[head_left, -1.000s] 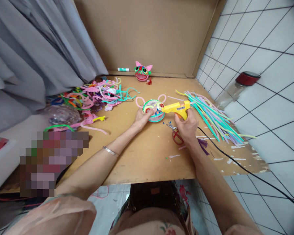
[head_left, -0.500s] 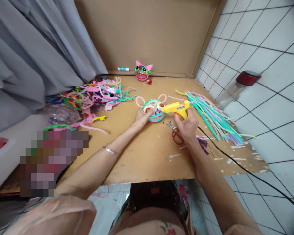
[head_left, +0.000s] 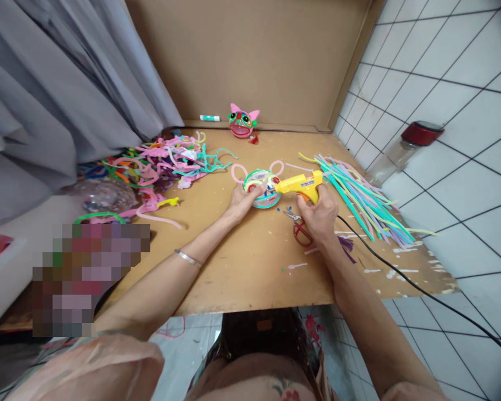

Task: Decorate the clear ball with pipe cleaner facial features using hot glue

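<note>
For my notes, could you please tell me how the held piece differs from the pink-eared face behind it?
The held piece has open pink loops; the back face has solid, pointed ears. The held piece is in the left hand; the back face sits near the board. Both are rounded and multicoloured.

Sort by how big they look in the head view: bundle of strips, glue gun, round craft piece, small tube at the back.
1. Bundle of strips
2. Glue gun and round craft piece: too alike to rank, each partly covered
3. Small tube
</note>
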A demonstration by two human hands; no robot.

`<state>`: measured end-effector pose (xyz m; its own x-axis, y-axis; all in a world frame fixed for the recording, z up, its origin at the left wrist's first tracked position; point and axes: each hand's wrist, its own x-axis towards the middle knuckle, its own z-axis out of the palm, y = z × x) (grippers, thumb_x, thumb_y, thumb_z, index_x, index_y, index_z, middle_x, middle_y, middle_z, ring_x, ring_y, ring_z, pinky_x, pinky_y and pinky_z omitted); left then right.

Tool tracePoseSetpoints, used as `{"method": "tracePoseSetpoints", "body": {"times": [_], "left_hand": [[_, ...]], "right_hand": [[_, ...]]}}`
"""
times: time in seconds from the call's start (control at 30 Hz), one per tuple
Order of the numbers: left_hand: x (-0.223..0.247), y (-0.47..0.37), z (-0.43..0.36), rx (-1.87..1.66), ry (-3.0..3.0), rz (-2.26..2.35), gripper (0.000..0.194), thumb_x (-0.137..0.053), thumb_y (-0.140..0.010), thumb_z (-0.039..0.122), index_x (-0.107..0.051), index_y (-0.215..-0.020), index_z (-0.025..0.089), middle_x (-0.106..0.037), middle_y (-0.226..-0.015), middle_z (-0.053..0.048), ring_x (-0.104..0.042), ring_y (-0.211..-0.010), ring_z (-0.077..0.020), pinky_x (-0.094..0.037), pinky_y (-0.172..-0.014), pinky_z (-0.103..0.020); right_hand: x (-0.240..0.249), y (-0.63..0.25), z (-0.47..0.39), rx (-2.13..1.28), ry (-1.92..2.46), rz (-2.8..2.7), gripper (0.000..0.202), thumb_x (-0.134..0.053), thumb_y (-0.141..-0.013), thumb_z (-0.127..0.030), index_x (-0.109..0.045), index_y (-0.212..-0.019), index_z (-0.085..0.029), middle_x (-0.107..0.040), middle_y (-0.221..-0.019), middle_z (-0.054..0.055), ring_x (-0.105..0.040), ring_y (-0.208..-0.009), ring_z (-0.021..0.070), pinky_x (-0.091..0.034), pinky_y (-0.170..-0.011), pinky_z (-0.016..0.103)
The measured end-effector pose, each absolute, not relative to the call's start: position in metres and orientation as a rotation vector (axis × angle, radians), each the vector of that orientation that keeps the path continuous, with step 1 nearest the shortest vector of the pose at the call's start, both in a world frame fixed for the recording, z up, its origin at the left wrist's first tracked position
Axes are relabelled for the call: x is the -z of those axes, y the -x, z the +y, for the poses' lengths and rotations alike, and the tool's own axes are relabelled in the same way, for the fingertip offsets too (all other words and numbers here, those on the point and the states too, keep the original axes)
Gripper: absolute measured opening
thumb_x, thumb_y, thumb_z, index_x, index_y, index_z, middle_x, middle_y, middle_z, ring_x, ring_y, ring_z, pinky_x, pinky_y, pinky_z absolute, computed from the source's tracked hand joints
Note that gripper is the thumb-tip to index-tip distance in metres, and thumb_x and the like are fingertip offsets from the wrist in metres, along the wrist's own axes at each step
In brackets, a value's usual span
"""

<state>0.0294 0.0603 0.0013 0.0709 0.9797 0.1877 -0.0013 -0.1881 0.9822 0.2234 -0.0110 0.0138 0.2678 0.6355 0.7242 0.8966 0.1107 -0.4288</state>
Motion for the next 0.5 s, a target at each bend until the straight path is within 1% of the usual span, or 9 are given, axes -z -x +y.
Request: {"method": "tracePoseSetpoints", "body": {"times": [0.27,0.5], "left_hand": [[-0.0028,-0.0295,0.0601,-1.287,-1.382,1.078,0.045,-0.071,-0.067,0.045,-0.067,-0.1,0.015,-0.072,-0.105,-0.011,-0.064,-0.107,-0.0281,-0.048,-0.097,-0.04],[-0.0008,-0.028,0.0622,-1.273,-1.417,1.064,0.045,-0.07,-0.068,0.048,-0.068,-0.099,0.016,-0.072,-0.106,-0.011,-0.064,-0.104,-0.0283,-0.049,-0.096,-0.041]], "right_hand": [[-0.0136,-0.2245,-0.0131,0.362,1.633,-1.491,0.018,-0.058,-0.076,-0.037,-0.055,-0.086,-0.021,-0.065,-0.08,0.004,-0.058,-0.069,0.0205,-0.04,-0.06,0.03],[-0.0169,-0.2286,-0.0158,0.38,1.603,-1.425,0.019,-0.059,-0.075,-0.038,-0.055,-0.085,-0.022,-0.063,-0.077,0.003,-0.056,-0.068,0.02,-0.042,-0.063,0.031]]}}
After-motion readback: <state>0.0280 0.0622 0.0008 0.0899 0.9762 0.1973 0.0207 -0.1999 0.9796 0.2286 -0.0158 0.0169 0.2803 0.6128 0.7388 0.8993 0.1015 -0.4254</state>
